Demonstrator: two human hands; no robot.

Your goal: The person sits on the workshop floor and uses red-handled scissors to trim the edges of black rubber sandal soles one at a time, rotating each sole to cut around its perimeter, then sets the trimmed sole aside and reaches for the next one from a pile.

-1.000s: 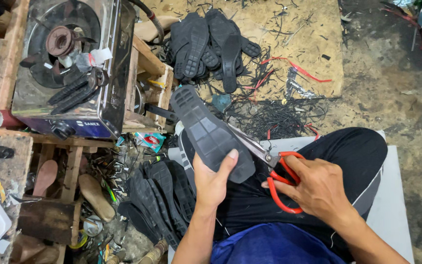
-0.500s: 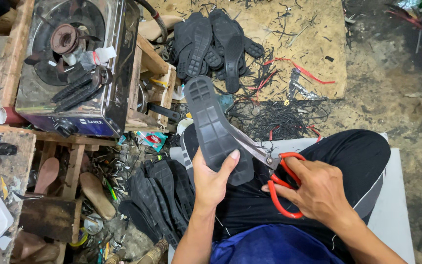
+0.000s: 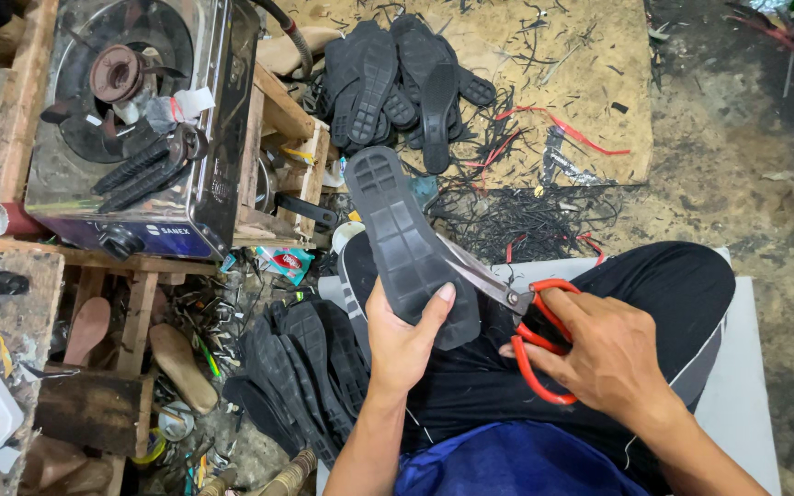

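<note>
Cluttered workshop floor, left hand (image 3: 403, 342) fingers gripping upright black sole (image 3: 408, 246), right hand (image 3: 604, 354) fingers through red scissors (image 3: 516, 317)

Left hand (image 3: 404, 342) grips a black shoe sole (image 3: 408, 243) from below; right hand (image 3: 610, 354) works red-handled scissors (image 3: 518, 317) at its right edge. Far left, a gas stove (image 3: 135, 119); far centre, more soles (image 3: 402, 78).

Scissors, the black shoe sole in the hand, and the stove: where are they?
scissors (image 3: 544, 354): head view, on the red handle loop.
black shoe sole (image 3: 406, 243): head view, on its ridged middle.
stove (image 3: 195, 197): head view, on its metal top.
</note>
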